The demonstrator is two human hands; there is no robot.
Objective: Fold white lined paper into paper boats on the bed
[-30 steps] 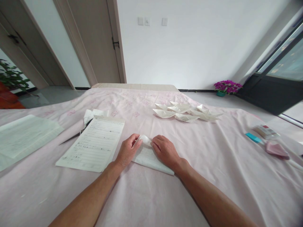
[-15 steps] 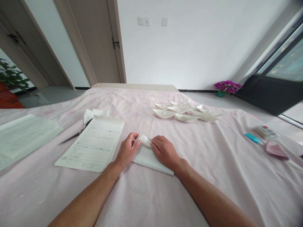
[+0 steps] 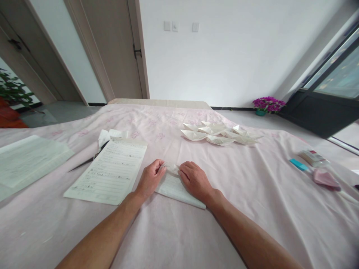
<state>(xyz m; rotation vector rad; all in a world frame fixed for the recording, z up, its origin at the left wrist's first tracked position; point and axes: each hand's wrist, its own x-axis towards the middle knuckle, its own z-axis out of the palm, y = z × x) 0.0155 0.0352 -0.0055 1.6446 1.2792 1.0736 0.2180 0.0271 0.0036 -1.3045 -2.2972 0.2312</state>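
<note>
A partly folded sheet of paper [image 3: 176,188] lies on the pink cloth in front of me. My left hand [image 3: 151,177] is closed on its far left corner, thumb and fingers pinching the edge. On the far right side, my right hand [image 3: 195,179] has its curled fingers on the same sheet. Between the two hands the far edge is turned up in a small fold. Some fingertips of both hands are hidden. Left of my left hand lies a stack of handwritten lined sheets [image 3: 109,172].
Several folded paper boats [image 3: 215,133] sit together beyond my right hand. Scissors [image 3: 84,163] lie partly under the lined sheets. More paper [image 3: 28,160] is at far left. A blue object [image 3: 298,164], a pink cloth piece [image 3: 326,179] and a clear packet [image 3: 313,158] lie at right.
The raised flap between my hands has flattened down toward the sheet. Both hands keep nearly the same place and hold.
</note>
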